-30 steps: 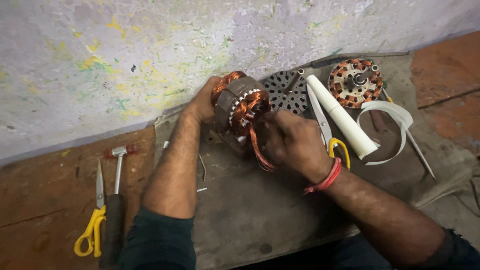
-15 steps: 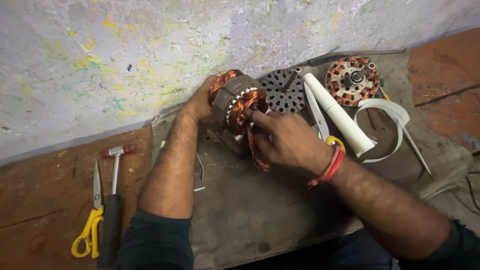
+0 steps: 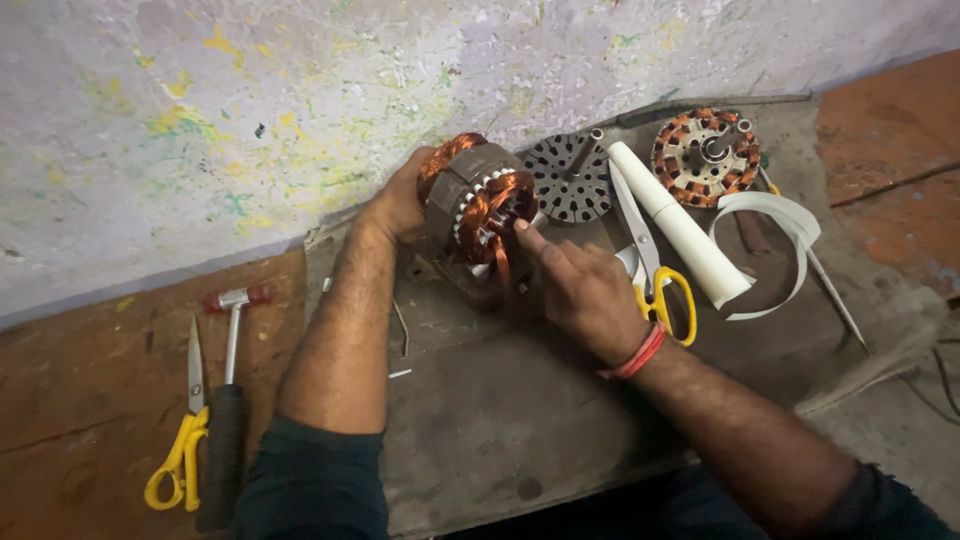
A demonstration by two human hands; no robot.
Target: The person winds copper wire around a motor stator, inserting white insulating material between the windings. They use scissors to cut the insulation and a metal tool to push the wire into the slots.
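Observation:
A motor stator with copper windings (image 3: 478,205) stands tilted on a grey slab (image 3: 500,400) near the wall. My left hand (image 3: 400,205) grips its far left side and holds it up. My right hand (image 3: 580,290) rests in front of it, the index finger stretched out and touching the copper coils on its face; it grips nothing. A loose strand of copper wire hangs down from the windings beneath that finger.
Right of the stator lie a bare slotted core (image 3: 570,178), yellow-handled scissors (image 3: 655,275), a white paper roll (image 3: 680,225), a white strip (image 3: 775,245) and a second wound stator (image 3: 705,155). On the left floor lie a hammer (image 3: 230,400) and another pair of yellow scissors (image 3: 185,440).
My right hand has opened out from working at the lower windings, and its index finger now points onto the coil face. The left hand keeps its hold on the stator.

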